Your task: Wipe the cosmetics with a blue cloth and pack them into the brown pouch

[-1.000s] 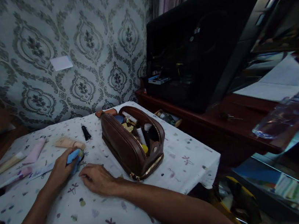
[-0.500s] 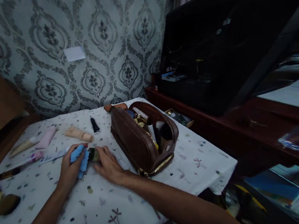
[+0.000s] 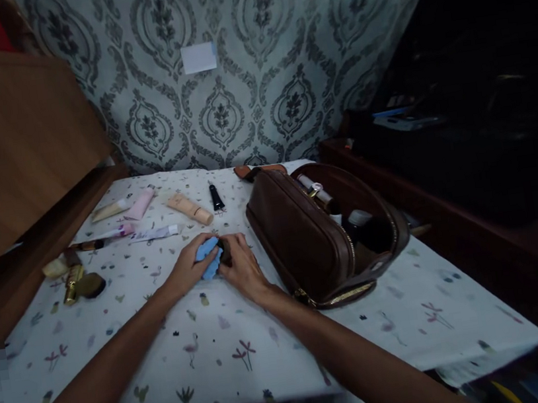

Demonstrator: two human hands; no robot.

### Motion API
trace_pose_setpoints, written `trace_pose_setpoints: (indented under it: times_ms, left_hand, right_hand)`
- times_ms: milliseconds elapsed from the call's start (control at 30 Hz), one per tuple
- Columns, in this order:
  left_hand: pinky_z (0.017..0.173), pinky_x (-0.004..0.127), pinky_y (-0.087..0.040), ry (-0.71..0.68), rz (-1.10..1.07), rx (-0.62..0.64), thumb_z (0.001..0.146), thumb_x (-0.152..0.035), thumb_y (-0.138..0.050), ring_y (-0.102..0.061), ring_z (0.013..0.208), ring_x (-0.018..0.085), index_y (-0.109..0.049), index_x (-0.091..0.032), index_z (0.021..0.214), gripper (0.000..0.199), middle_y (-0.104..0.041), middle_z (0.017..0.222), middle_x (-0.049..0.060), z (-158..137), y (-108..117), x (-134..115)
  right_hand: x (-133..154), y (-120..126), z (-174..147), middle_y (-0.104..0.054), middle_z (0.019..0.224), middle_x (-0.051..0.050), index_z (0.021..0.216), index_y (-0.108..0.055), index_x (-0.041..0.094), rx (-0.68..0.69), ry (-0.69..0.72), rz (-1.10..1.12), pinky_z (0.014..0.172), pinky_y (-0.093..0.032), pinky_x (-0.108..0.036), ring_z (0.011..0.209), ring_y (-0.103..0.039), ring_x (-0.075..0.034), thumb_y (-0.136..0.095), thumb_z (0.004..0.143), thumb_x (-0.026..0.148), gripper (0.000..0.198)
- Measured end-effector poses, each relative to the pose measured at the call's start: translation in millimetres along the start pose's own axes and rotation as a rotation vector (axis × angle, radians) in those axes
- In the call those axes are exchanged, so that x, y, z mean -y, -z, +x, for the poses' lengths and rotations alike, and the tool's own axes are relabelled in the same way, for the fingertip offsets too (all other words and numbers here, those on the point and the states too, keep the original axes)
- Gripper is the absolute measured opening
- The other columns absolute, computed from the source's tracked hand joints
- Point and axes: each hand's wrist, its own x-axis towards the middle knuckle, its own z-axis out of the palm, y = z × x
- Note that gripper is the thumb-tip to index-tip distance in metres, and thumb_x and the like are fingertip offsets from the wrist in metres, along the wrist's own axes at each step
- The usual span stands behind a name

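My left hand (image 3: 189,266) is closed around a crumpled light-blue cloth (image 3: 210,260). Pressed against the cloth is a small dark, rounded item (image 3: 225,251), possibly a little bottle or jar; its kind is not clear. The fingers of my right hand (image 3: 245,268) grip that item from the right side. Both hands meet just above the patterned tablecloth, left of an unzipped brown toiletry bag (image 3: 305,243). Beyond them lie a beige tube (image 3: 190,209), a small black tube (image 3: 216,197) and a white tube (image 3: 154,233).
Farther left are a pink tube (image 3: 141,205), a makeup brush (image 3: 89,245) and a gold-handled brush (image 3: 91,286). Several cosmetics, including a white-capped tube (image 3: 307,183), stand inside the bag. A wooden panel (image 3: 20,143) borders the table's left; dark furniture (image 3: 475,172) borders its right.
The view has swung left, so the table and bag appear farther right. Both hands still hold the blue cloth and the dark item together, with the fingers slightly shifted.
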Motion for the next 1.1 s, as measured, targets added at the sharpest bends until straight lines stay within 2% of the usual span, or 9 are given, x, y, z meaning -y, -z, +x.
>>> trace_pose_setpoints:
  times_ms: [67,167,267,433,567,800,933,1033,1100]
  left_hand:
    - [0.086,0.031,-0.048,-0.009,0.02,-0.008,0.092,-0.049,-0.051,-0.061,0.092,0.022,-0.061,-0.019,0.1,0.033,-0.066,0.097,0.005,-0.3,-0.8,-1.6]
    - [0.072,0.028,-0.045,0.023,0.028,-0.046,0.091,-0.051,-0.05,-0.054,0.075,0.018,-0.055,-0.02,0.083,0.033,-0.057,0.077,0.0,0.5,-0.5,0.9]
    - [0.066,0.027,-0.042,0.049,0.009,-0.092,0.09,-0.05,-0.05,-0.048,0.069,0.016,-0.047,-0.021,0.075,0.033,-0.049,0.069,-0.002,1.6,0.3,6.6]
    - [0.073,0.029,-0.046,0.015,-0.054,-0.097,0.091,-0.044,-0.052,-0.055,0.076,0.018,-0.056,-0.019,0.083,0.027,-0.058,0.078,0.001,2.3,0.6,10.8]
    - [0.08,0.028,-0.047,0.019,-0.062,-0.039,0.093,-0.047,-0.05,-0.059,0.087,0.02,-0.059,-0.018,0.094,0.03,-0.063,0.089,0.003,-0.2,1.2,3.7]
    - [0.081,0.03,-0.046,-0.015,0.113,0.032,0.088,-0.047,-0.057,-0.062,0.093,0.023,-0.058,-0.021,0.11,0.034,-0.067,0.104,0.005,-5.9,-1.8,-8.6]
    - [0.078,0.032,-0.045,0.021,0.17,-0.012,0.085,-0.04,-0.056,-0.063,0.089,0.023,-0.056,-0.022,0.112,0.033,-0.068,0.102,0.005,-7.7,-5.3,-9.6]
    - [0.073,0.03,-0.043,0.079,0.125,-0.044,0.085,-0.038,-0.051,-0.06,0.079,0.02,-0.056,-0.021,0.1,0.023,-0.064,0.087,0.001,-7.0,-4.4,-9.1]
    - [0.072,0.028,-0.043,0.098,0.07,-0.084,0.084,-0.034,-0.05,-0.057,0.076,0.018,-0.055,-0.02,0.09,0.016,-0.059,0.079,-0.001,-5.2,-2.3,-6.6]
  right_hand:
    - [1.8,1.5,-0.7,-0.051,0.108,-0.005,0.115,-0.053,0.021,0.003,0.035,0.009,0.089,-0.05,-0.037,0.098,-0.056,-0.022,-0.061,0.072,0.009,0.045]
    - [2.8,2.4,-2.3,-0.055,0.108,-0.006,0.114,-0.054,0.02,0.041,0.065,0.029,0.092,-0.049,-0.039,0.103,-0.056,-0.023,-0.064,0.073,0.012,0.043]
    - [2.4,1.3,-3.6,-0.058,0.108,-0.007,0.112,-0.055,0.019,0.07,0.09,0.042,0.092,-0.049,-0.04,0.102,-0.058,-0.024,-0.067,0.073,0.017,0.041]
    - [1.7,-0.6,-2.8,-0.062,0.106,-0.007,0.11,-0.058,0.019,0.05,0.095,0.058,0.09,-0.049,-0.038,0.1,-0.059,-0.024,-0.07,0.071,0.017,0.041]
    - [2.6,-0.2,-2.1,-0.062,0.105,-0.007,0.112,-0.058,0.019,0.027,0.089,0.057,0.091,-0.048,-0.039,0.099,-0.059,-0.024,-0.067,0.071,0.015,0.042]
    - [1.8,-0.4,-5.9,-0.057,0.095,-0.006,0.098,-0.058,0.019,0.006,0.073,-0.033,0.082,-0.051,-0.037,0.089,-0.057,-0.024,-0.059,0.068,0.009,0.032]
    - [4.1,-0.6,-8.9,-0.056,0.107,-0.01,0.123,-0.053,0.016,-0.005,0.087,-0.072,0.087,-0.052,-0.041,0.099,-0.058,-0.027,-0.057,0.07,0.007,0.054]
    - [8.3,0.3,-11.6,-0.054,0.122,-0.011,0.142,-0.039,0.02,0.017,0.103,-0.079,0.094,-0.051,-0.045,0.111,-0.057,-0.029,-0.061,0.071,0.006,0.076]
    - [11.1,1.1,-13.2,-0.054,0.125,-0.01,0.146,-0.035,0.024,0.062,0.122,-0.085,0.097,-0.051,-0.045,0.116,-0.057,-0.029,-0.062,0.072,0.007,0.081]
